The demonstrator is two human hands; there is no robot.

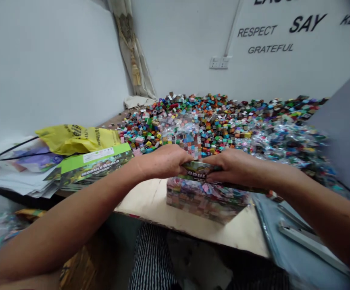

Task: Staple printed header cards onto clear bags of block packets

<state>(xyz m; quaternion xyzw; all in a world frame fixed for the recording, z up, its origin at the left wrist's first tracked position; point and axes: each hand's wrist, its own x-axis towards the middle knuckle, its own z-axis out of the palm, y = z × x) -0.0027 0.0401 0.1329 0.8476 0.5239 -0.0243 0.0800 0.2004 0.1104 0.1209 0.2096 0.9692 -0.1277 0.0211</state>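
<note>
A white painted wall [178,48] bearing black lettering [307,23] stood at the back. Before it spread a broad heap of small, multicoloured plastic bricks [223,114], flanked on the right by crinkled, transparent plastic packets [290,137]. A flat, cream-coloured board [146,197] lay on the near side of the heap. Two bare forearms [81,219] entered from the lower corners and converged near the centre, the left rising obliquely, the right running inward and slightly upward. The left hand [165,161] arched with its back uppermost; the right hand [234,166] lay nearly level, its fingers directed toward the left. At the left rested a crumpled yellow plastic bag [78,139], just behind a stack of green-edged printed cardboard sheets [96,163]. Centrally, over the board, was a block-shaped transparent package of multicoloured bricks [203,199]; whether its base touched the board could not be told. Along its top ran a dark, thin printed card [199,174], pinched between thumb and fingers of both hands, whose fingertips were near one another but apart. A white rectangular wall socket [220,63] was the smallest element.
</note>
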